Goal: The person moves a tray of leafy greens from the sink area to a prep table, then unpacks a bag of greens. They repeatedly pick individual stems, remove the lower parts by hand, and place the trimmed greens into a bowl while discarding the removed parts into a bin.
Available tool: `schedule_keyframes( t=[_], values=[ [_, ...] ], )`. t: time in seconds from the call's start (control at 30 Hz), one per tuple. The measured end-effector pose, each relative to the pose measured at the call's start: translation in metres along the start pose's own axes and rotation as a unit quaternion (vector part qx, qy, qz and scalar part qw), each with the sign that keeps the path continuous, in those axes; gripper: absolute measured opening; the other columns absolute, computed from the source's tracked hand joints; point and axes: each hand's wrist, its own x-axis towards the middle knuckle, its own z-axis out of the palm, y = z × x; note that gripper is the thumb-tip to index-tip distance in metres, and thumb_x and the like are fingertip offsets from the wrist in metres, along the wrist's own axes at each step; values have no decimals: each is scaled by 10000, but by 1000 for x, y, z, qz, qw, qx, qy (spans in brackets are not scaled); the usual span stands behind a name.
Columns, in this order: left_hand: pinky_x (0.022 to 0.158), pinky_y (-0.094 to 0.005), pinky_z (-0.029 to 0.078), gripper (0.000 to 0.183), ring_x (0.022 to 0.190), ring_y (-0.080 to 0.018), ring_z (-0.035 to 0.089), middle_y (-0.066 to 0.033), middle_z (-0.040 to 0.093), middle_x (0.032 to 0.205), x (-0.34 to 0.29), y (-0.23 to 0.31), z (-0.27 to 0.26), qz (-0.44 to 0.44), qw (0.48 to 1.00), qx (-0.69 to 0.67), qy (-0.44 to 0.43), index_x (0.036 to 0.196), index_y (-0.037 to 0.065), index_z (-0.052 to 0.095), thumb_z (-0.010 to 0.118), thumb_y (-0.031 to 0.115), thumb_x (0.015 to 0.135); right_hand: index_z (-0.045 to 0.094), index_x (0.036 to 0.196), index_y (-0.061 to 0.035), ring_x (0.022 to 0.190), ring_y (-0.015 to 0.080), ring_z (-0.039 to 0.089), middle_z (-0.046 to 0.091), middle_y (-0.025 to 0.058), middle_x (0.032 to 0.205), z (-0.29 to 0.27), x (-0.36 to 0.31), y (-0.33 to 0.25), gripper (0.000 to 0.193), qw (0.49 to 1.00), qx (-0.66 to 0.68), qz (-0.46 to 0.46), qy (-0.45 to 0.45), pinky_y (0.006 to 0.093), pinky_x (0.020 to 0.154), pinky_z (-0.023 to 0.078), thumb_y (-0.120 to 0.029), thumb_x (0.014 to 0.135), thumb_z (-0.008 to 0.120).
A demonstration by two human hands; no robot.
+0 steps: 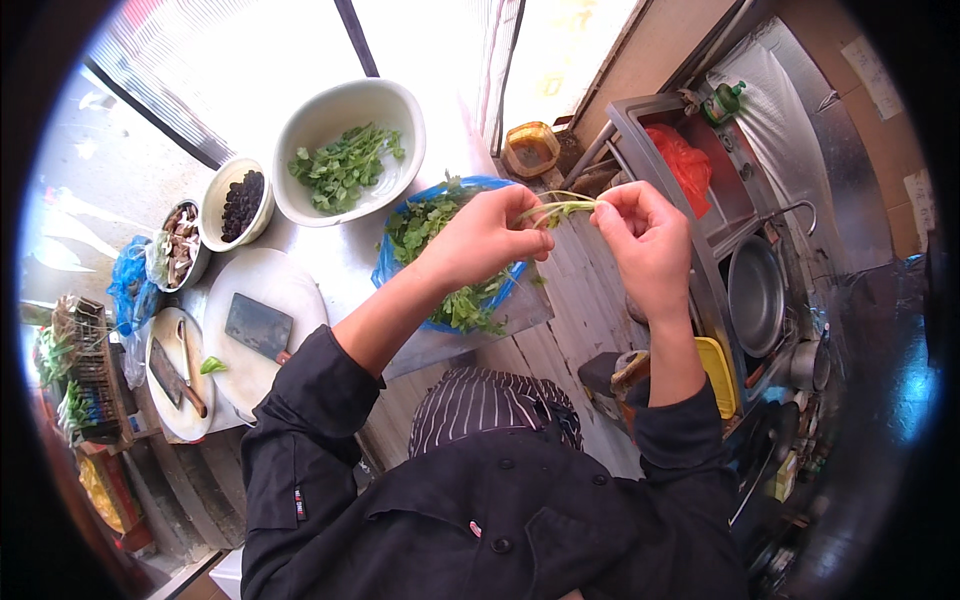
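Between my two raised hands stretch a few thin pale-green herb stems [562,207]. My left hand [488,238] is closed round one end, its fingers curled inward. At the other end, my right hand [645,235] pinches the stems between thumb and fingertips. Below and to the left of my left hand, a blue plastic bag [383,262] on the metal table is full of leafy green herbs [415,228], which look like coriander. Behind it stands a large white bowl [300,115] with loose herb leaves [345,170] inside.
Left on the table are a bowl of dark pieces [242,207], a bowl of sliced brownish food [180,243], a round board with a cleaver [258,326], and another with a knife [180,380]. A metal sink [650,115] and dark pan [757,297] stand right.
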Motion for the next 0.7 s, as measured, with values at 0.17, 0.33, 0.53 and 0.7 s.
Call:
schedule_keyframes(
  t=[0.17,0.33,0.53,0.7],
  values=[
    [755,-316,588,216,795,-118,732,-68,752,826,-2,9,23,61,985,155,47,1113,-39,709,740,134,987,713,1037,-6,769,-5,602,733,-9,917,-20,-12,8,57,997,-20,36,-61,182,693,482,-63,1041,711],
    [776,-300,573,204,810,-106,709,-49,740,868,4,17,58,30,985,169,10,1153,-28,731,665,131,1043,716,1032,-6,732,-11,557,727,-23,893,-45,-29,27,61,998,22,37,-53,185,653,450,-65,1026,728],
    [733,-320,590,224,765,-130,736,-64,758,837,33,4,114,2,995,75,-60,1115,-50,729,641,124,1004,738,1008,-11,664,22,525,707,-23,824,-99,-58,50,69,999,-31,20,-14,229,607,439,-63,978,772],
    [711,-321,576,233,751,-127,725,-74,756,829,48,1,186,-9,988,142,-64,1077,-43,744,663,169,1025,746,990,-19,624,58,513,689,13,790,-151,-85,71,72,997,-72,-8,19,258,582,427,-42,946,798]
  ],
)
